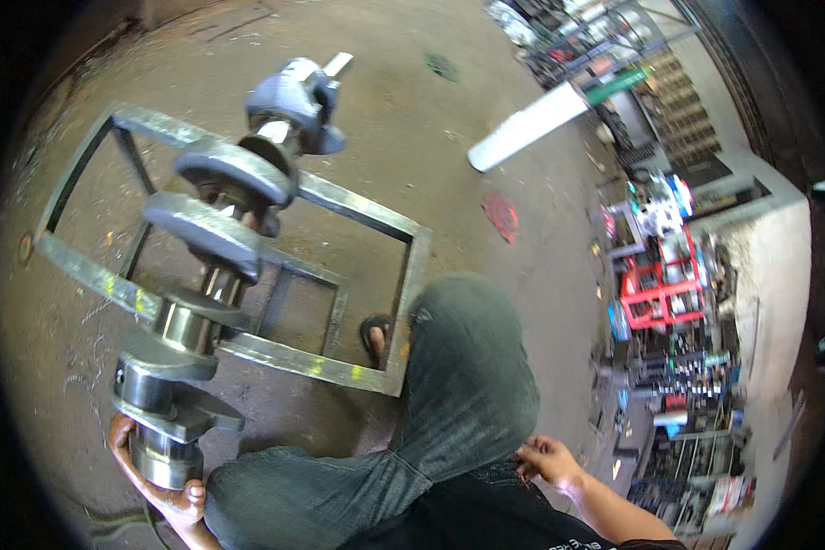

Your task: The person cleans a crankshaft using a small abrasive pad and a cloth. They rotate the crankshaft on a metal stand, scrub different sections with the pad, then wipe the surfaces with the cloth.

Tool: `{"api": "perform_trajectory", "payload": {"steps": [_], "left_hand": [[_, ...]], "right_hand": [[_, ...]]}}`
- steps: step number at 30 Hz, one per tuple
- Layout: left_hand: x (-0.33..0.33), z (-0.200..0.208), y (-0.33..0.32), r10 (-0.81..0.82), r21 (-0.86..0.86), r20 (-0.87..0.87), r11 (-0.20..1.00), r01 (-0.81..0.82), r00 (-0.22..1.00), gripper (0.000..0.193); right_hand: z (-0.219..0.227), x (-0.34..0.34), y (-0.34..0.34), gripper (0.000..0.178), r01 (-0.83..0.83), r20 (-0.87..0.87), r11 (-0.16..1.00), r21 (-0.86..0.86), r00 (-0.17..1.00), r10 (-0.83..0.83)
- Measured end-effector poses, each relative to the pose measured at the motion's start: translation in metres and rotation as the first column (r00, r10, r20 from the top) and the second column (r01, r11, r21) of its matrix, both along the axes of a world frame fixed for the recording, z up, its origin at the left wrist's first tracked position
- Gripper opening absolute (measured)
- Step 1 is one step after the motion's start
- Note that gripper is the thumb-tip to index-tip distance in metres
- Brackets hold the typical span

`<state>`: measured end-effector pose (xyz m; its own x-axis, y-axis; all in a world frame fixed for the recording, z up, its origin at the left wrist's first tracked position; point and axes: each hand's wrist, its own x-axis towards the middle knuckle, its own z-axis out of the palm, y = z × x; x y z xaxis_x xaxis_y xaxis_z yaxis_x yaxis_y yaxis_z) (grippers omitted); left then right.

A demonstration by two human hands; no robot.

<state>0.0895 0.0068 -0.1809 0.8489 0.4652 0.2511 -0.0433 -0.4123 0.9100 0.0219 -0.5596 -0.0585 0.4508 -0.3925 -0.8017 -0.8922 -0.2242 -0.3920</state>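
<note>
A large steel crankshaft (218,234) lies slantwise across a metal frame stand (367,215), with bright journals and grey counterweights along it. My left hand (160,490) is wrapped around its near end journal, thumb on one side and fingers on the other. At the far end, the shaft finishes in a narrow bright stub. My right hand (550,463) is beside my right thigh, away from the crankshaft. Its fingers are curled together, and what they may hold is too small to make out.
A white cylinder (527,126) stands on the floor at the far right, near a green pipe (619,84). A red cloth-like piece (500,216) lies on the floor. Along the right wall are a red metal frame (660,291) and cluttered racks of parts. My foot (376,337) is beside the stand.
</note>
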Motion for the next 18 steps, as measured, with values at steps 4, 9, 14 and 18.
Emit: {"api": "perform_trajectory", "payload": {"steps": [4, 9, 14, 18], "left_hand": [[0.003, -0.005, 0.008, -0.060, 0.001, 0.039, 0.998, 0.060, 0.997, 0.119], [0.001, -0.006, 0.012, -0.083, -0.012, 0.026, 0.996, 0.083, 0.996, 0.116], [0.006, 0.001, 0.010, -0.098, -0.063, 0.034, 0.993, 0.100, 0.995, 0.115], [0.010, 0.004, 0.006, -0.076, -0.084, 0.066, 0.993, 0.082, 0.995, 0.117]], "right_hand": [[0.002, 0.008, 0.029, 0.022, -0.050, 0.119, 0.980, -0.193, 0.990, 0.074], [0.017, 0.010, 0.056, 0.019, 0.328, 0.152, 0.945, 0.017, 0.933, -0.326], [0.030, 0.004, 0.067, 0.018, 0.332, 0.115, 0.940, 0.074, 0.934, -0.339], [0.014, -0.014, 0.062, 0.022, 0.318, 0.105, 0.948, 0.015, 0.942, -0.318]]}}
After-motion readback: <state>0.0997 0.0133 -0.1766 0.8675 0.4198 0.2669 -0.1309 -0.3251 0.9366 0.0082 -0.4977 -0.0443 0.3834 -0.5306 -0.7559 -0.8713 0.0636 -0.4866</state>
